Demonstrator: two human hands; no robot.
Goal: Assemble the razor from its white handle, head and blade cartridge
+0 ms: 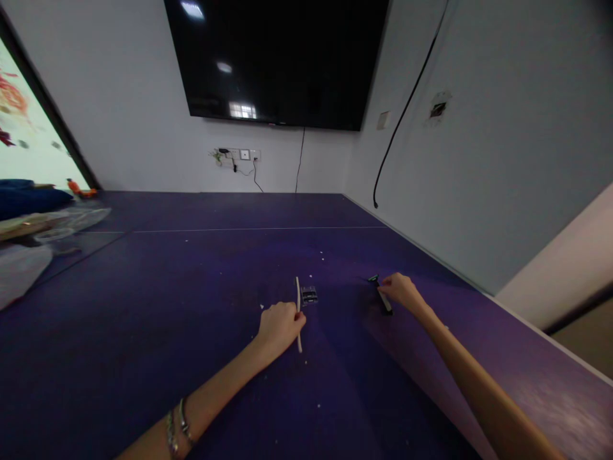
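Observation:
My left hand (279, 326) is closed round a thin white stick (298, 300) that lies along the purple table (143, 332). Just beyond the stick's far end sits a small dark ridged piece (309, 295). My right hand (401, 289) rests further right, its fingers curled on a black tool (382, 296) with a dark handle that lies on the table. Bracelets circle my left wrist (176, 429).
A large black screen (278, 61) hangs on the far wall above sockets (237, 154) and dangling cables. A black cable (407, 105) runs down the right wall. Clear plastic bags and blue cloth (33, 217) pile at the table's left edge. Small white crumbs dot the tabletop.

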